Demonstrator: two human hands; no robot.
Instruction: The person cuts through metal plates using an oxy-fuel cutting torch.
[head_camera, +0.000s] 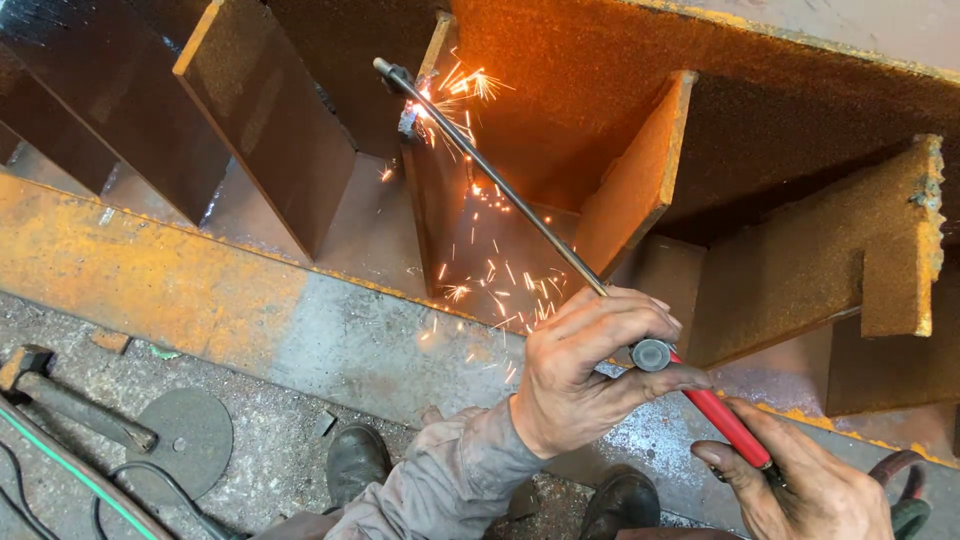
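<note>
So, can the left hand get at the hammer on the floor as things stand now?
Probably not at once. The left hand is wrapped around the cutting torch, which is throwing sparks at the rusty steel plate. The hammer lies far to the left on the floor, beside a grey disc, with nothing lying between.

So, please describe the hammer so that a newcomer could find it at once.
Start at the long rusty steel beam across the picture, then look below its left end on the gritty floor. The hammer lies there beside a grey round disc; only it has a handle.
</note>
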